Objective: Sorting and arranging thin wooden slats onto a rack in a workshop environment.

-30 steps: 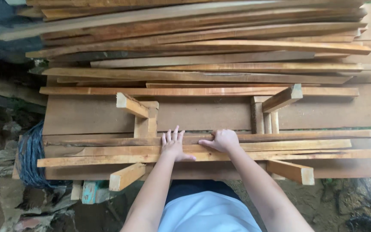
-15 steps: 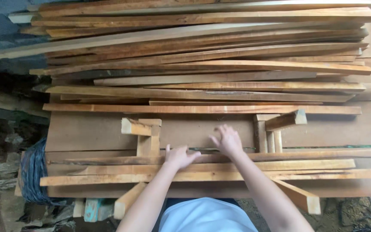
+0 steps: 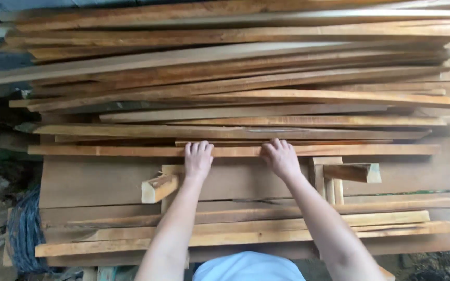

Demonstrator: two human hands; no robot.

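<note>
Both hands lie palm down on one long, thin, pale orange-brown wooden strip [image 3: 339, 150] that runs crosswise at the near edge of a big stack of long rough wooden slats [image 3: 246, 78]; the left hand [image 3: 198, 159] and the right hand [image 3: 280, 157] sit well apart, fingers curled over its far edge, so each grip holds that strip. The strip rests on a wide flat brown wooden board tabletop [image 3: 95, 182], with short wooden block pieces [image 3: 158, 188] just beside the wrists. A coil of dark blue rope [image 3: 23, 234] lies at the left.
</note>
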